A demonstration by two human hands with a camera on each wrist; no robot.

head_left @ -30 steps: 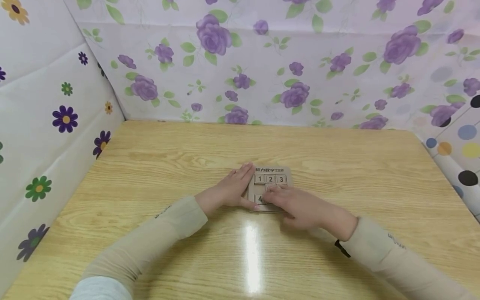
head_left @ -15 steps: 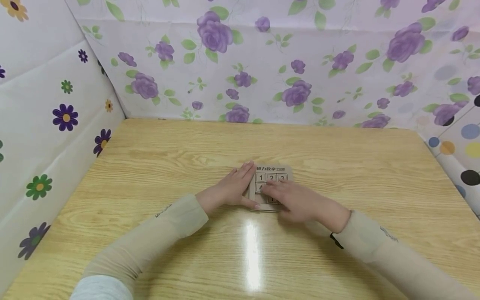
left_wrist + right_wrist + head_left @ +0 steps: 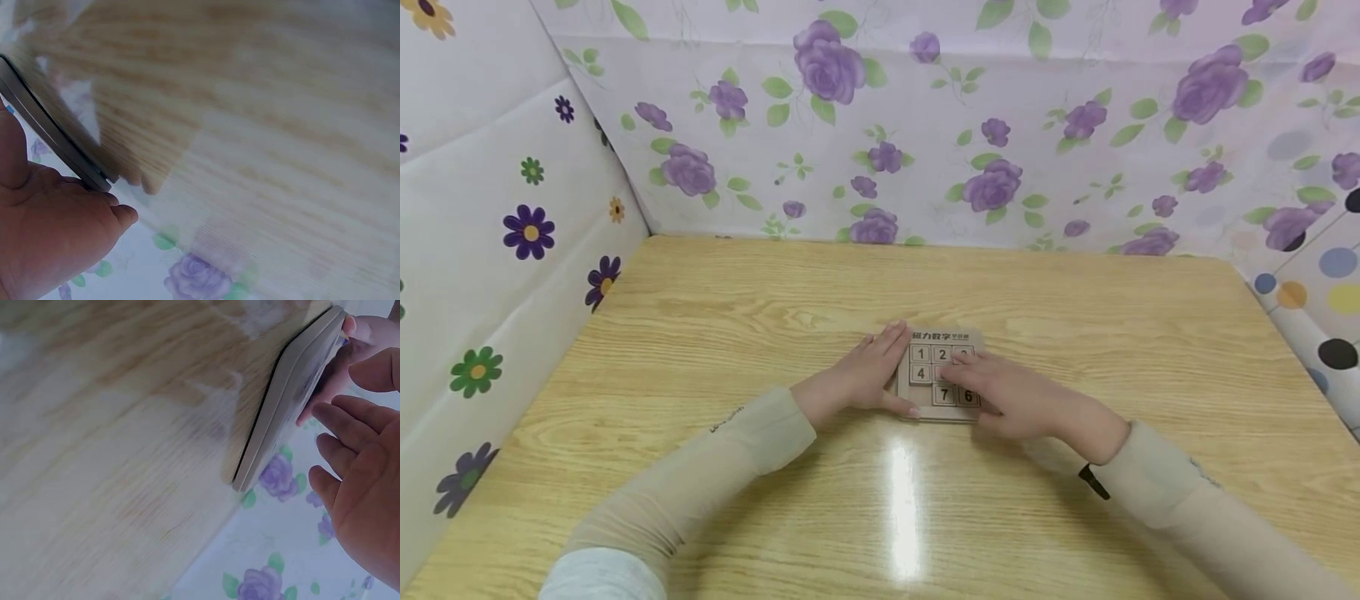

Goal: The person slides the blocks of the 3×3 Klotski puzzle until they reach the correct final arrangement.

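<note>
A beige number sliding puzzle (image 3: 947, 414) lies on the table in the head view, printed with Chinese characters along its far edge. Tiles 1, 2, 4 (image 3: 921, 373), 7 (image 3: 943, 395) and 6 show, and the 3 is partly covered. The bottom-left slot holds no tile. My left hand (image 3: 868, 375) rests against the puzzle's left side, fingers straight and thumb on its near left corner. My right hand (image 3: 1011, 392) reaches over from the right, fingertips on the middle row, hiding the tiles beneath. The right wrist view shows that hand's extended fingers (image 3: 350, 431) beside the puzzle's rim.
A glossy wood-grain table (image 3: 760, 308) surrounds the puzzle, with a bright light reflection (image 3: 904, 508) in front of it. A purple-flowered cloth (image 3: 910, 125) stands behind the table, and other patterned cloths hang at both sides.
Tile 4 has gone from the bottom row up to the middle row, leaving the bottom-left slot vacant. My right hand has shifted rightward, uncovering tiles 7 and 6. My left hand stays put.
</note>
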